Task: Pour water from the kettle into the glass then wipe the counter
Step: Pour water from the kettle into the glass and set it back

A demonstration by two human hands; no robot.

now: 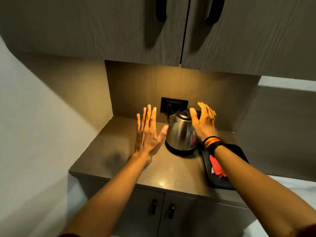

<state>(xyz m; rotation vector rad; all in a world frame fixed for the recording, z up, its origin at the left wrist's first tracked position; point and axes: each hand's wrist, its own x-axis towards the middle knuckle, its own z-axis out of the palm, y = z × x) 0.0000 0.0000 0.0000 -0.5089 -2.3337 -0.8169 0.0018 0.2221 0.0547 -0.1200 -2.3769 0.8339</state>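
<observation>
Fingers point(149, 115) spread, both hands empty; one kettle point(181, 132), one tray point(220, 170).

Silver kettle point(181, 132) (black lid), wood-grain counter point(119, 151)

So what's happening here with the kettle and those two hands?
A person stands at a small counter with both hands open on either side of a steel kettle. The left hand is spread just to the kettle's left, and the right hand is beside its lid on the right; neither grips it. The kettle sits on its base near a wall socket. A black tray lies to the right. No glass is in view, so pouring has not started.
</observation>
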